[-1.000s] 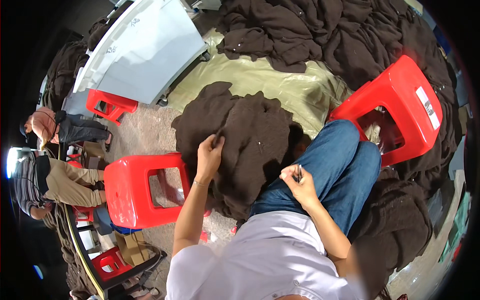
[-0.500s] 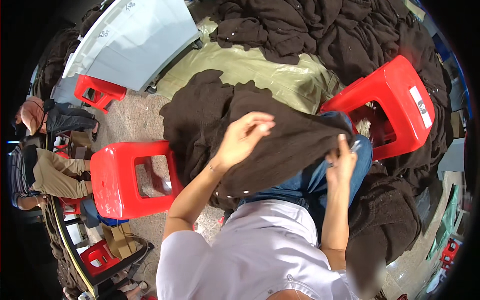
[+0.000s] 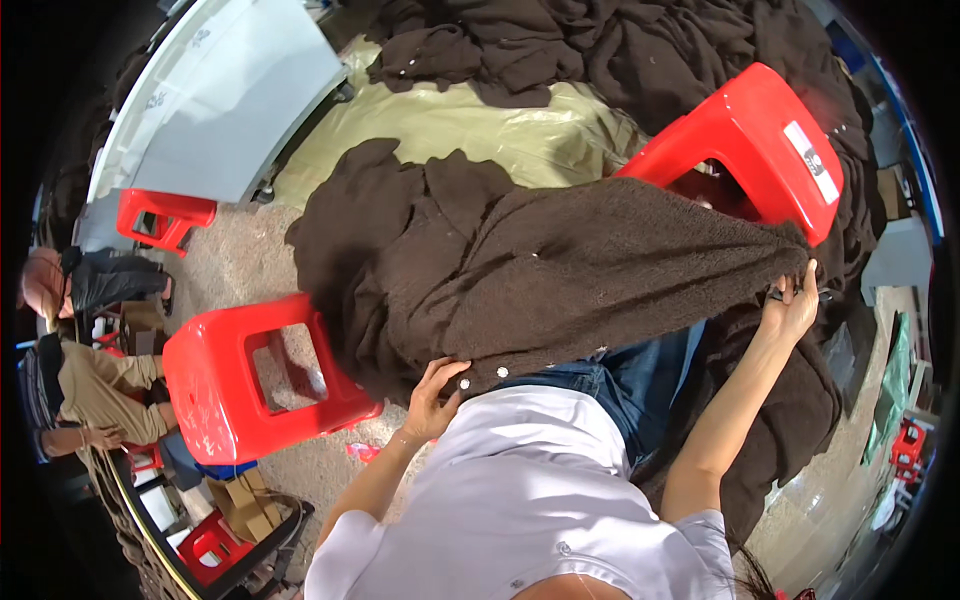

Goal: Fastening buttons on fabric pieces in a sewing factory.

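A dark brown knit cardigan [image 3: 560, 270] with shiny white buttons along its near edge lies spread over my lap. My left hand [image 3: 432, 402] is closed on that buttoned edge, close to my waist. Out to the right, my right hand [image 3: 793, 305] pinches the tapered end of the knit and holds it stretched. A small dark object shows by the right fingers, too little of it to name. The far left part of the cardigan lies bunched in folds.
Red plastic stools stand at my left [image 3: 245, 380] and ahead right [image 3: 755, 140]. More brown knitwear [image 3: 600, 50] is heaped beyond a yellowish sheet [image 3: 450, 125]. A pale wheeled bin [image 3: 220, 90] stands far left. Another person [image 3: 105, 385] sits at the left edge.
My left hand has come down from above the cloth to its buttoned edge. My right hand has moved out to the right, drawing the knit wide across my lap.
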{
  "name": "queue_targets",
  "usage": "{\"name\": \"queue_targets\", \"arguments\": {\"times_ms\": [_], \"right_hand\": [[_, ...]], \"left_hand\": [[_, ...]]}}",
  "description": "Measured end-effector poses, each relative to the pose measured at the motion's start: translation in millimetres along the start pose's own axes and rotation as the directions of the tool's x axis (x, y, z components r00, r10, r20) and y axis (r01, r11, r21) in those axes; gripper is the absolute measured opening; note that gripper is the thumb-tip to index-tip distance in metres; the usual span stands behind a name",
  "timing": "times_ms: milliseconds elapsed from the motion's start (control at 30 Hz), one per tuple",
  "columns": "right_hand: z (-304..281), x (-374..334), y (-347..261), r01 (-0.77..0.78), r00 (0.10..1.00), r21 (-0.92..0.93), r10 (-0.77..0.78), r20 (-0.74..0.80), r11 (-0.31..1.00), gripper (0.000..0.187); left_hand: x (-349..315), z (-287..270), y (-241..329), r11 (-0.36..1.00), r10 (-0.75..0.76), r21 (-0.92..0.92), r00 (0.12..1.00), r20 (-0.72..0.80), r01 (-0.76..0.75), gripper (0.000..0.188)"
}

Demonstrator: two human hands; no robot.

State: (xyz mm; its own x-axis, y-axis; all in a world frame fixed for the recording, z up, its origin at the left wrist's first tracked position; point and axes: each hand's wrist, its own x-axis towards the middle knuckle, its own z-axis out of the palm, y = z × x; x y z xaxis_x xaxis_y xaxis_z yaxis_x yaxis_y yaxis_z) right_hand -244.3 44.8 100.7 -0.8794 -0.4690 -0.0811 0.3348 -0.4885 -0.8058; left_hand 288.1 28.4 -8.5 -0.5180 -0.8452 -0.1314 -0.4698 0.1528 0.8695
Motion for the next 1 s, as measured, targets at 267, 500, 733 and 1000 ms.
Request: {"name": "queue_targets", "arguments": {"times_ms": [267,500,733,1000], "right_hand": [[13,66,-20,0.093,0.987,-0.139,-0.109,-0.115,0.986,0.008],[-44,114,-131,0.238,0.938,0.020,-0.224,-0.265,0.971,0.011],[-250,42,-170,0.367,0.864,-0.097,-0.378,-0.333,0.925,0.017],[-302,-137,-18,-0.277,0.673,-0.245,0.006,-0.739,0.929,0.024]], "left_hand": [[226,-41,50,0.934,0.269,-0.071,0.819,-0.507,-0.351,0.030],[389,-106,256,0.620,0.265,-0.564,0.821,-0.505,-0.546,0.027],[326,-19,183,0.749,0.660,-0.017,0.749,-0.061,-0.662,0.048],[202,70,40,0.849,-0.029,-0.527,1.000,-0.005,0.023,0.020]]}}
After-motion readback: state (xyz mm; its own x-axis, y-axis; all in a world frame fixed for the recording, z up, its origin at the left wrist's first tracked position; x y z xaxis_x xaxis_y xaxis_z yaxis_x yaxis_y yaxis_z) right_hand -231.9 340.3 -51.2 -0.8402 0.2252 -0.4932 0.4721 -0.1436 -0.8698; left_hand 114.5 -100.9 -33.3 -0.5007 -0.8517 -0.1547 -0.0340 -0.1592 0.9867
